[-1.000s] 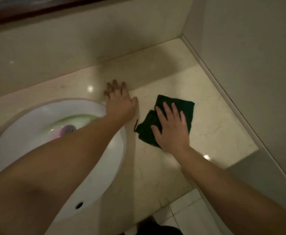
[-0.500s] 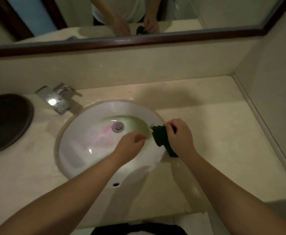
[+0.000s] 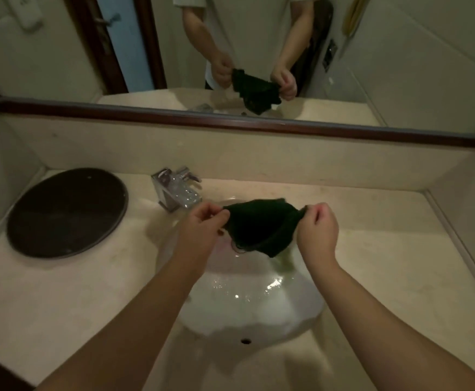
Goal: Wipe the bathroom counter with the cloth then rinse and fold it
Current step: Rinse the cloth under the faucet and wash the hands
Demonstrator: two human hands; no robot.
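A dark green cloth (image 3: pixel 261 225) hangs spread in the air over the white sink basin (image 3: pixel 254 314). My left hand (image 3: pixel 202 225) pinches its left upper corner and my right hand (image 3: pixel 316 225) pinches its right upper corner. The cloth sags between them, its lower tip above the basin's far side. The beige marble counter (image 3: pixel 385 263) surrounds the basin. A chrome faucet (image 3: pixel 175 190) stands at the back, just left of my left hand. No stream of water is visible from it.
A round dark tray (image 3: pixel 67 211) lies on the counter at the left. A wood-framed mirror (image 3: pixel 230 119) runs along the back wall and reflects the hands and cloth. Walls close in the counter at left and right (image 3: pixel 467 215).
The cloth was pressed flat on the counter under my right hand, then carried over the basin. Now both hands hold it up, spread by its corners. The view has tilted up.
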